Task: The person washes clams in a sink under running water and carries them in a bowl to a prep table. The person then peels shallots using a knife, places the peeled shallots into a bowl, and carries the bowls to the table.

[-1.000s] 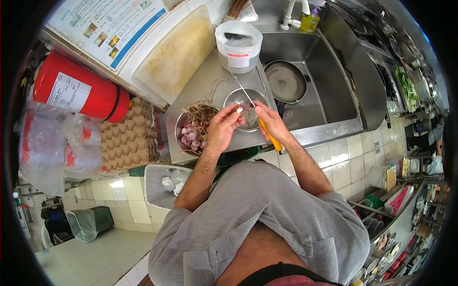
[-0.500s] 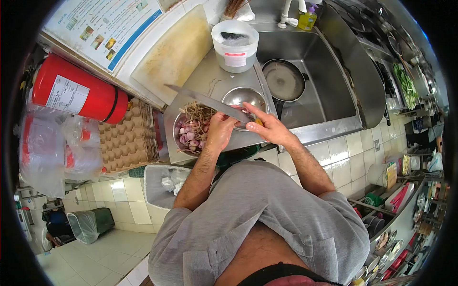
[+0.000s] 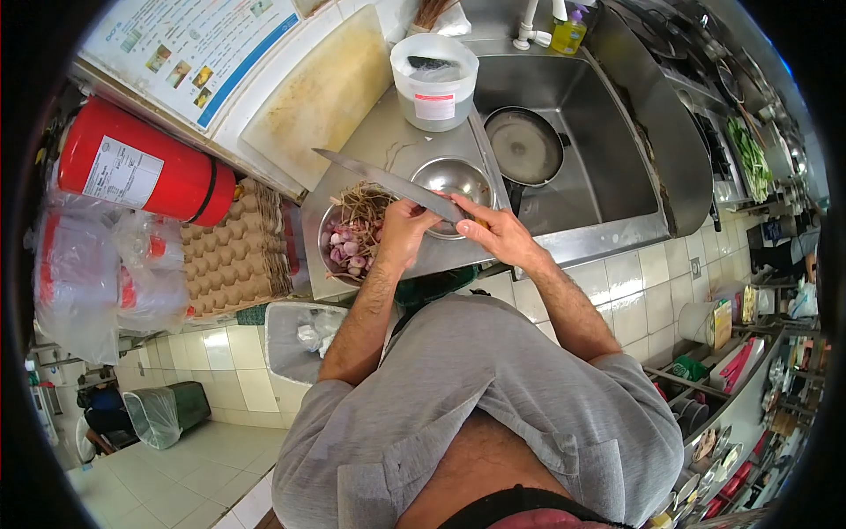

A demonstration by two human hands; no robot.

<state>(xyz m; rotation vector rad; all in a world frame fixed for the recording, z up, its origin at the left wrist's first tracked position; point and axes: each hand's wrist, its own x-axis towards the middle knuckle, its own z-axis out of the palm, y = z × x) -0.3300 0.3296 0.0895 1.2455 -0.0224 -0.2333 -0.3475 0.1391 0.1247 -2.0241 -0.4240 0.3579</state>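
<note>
Over the shiny metal counter [image 3: 379, 137], two hands close to each other, with a big knife [image 3: 383, 182] there too. In the right hand [image 3: 504, 236], the wide end of the knife, with thumb on one side, long fingers on the other, and only a thin gap for the metal. Right by the blade, the left hand [image 3: 407, 234], with fingers curled in and tips near the thumb; anything pinched there too hidden to tell. Knife tip off to the left, toward a tall board [image 3: 322, 88] against the wall. Just behind the hands, a round silver bowl [image 3: 454, 175]. Beside the left hand, a heap of small purple onions [image 3: 345, 251] in another bowl, with dry brown stalks [image 3: 368, 207] on top. Farther back, a white tub [image 3: 434, 81]. To the right, a deep sink [image 3: 586, 93] with a round pan [image 3: 524, 148] inside.
</note>
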